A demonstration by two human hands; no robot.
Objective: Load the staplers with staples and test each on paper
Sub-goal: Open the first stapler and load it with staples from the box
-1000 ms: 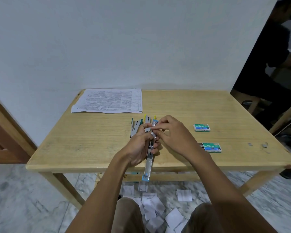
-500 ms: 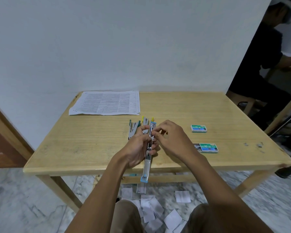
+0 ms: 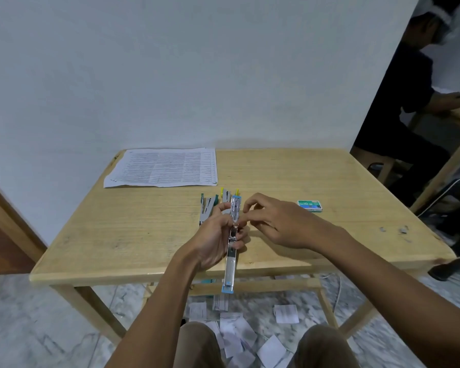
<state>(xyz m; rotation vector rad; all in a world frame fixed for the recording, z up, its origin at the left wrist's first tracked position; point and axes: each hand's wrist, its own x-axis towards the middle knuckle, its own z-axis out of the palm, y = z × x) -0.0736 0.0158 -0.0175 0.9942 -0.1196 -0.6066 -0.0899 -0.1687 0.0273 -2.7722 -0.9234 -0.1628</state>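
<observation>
While you sit at the table (image 3: 144,235), printed sheets (image 3: 162,167) lie at its far left by the wall and paper scraps (image 3: 239,333) litter the floor below. Your left hand (image 3: 215,240) grips an opened blue stapler (image 3: 231,248) over the near edge, fingers wrapped around its middle. Your right hand (image 3: 274,224) hovers just beside it, fingers loosely curled, holding nothing visible. Other staplers (image 3: 210,205) lie behind; a staple box (image 3: 310,205) sits right.
</observation>
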